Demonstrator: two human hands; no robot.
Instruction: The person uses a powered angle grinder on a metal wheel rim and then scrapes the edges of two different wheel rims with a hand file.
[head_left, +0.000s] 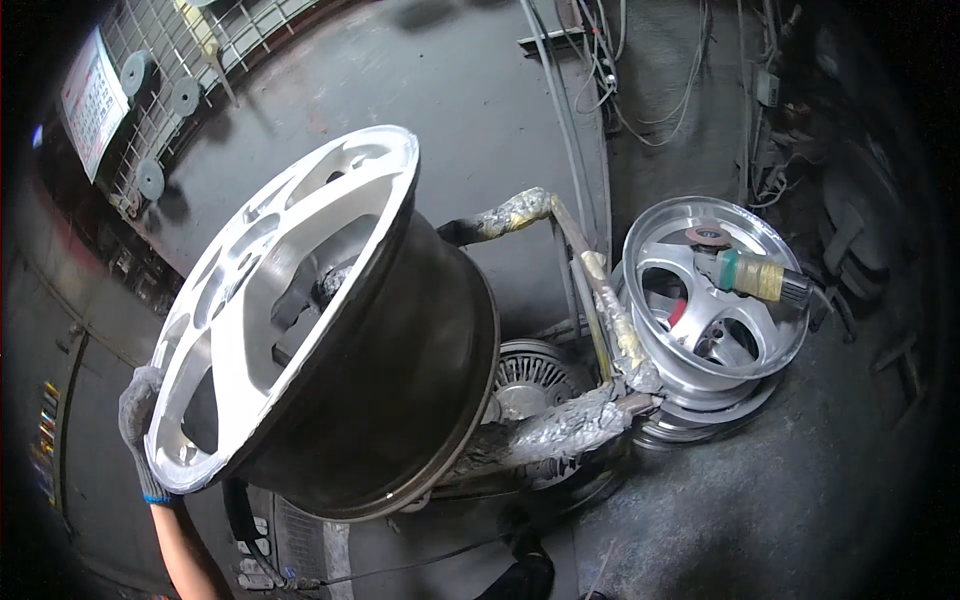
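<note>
My left hand (142, 410), in a grey glove with a blue cuff, grips the near-left edge of a large alloy wheel (215, 390). Its spoked face is bright silver and tilted up to the left, and its barrel is dark. The wheel rests on a metal stand (540, 430) wrapped in crumpled silvery material and yellowish tape. My right hand is out of view.
At right, stacked silver wheels (685, 360) carry an angle grinder (760, 277) with its cord. Another wheel (522, 385) lies under the stand. A wire rack (215, 40) with grey discs stands upper left. Cables (685, 110) hang at the back. My foot (525, 560) shows below.
</note>
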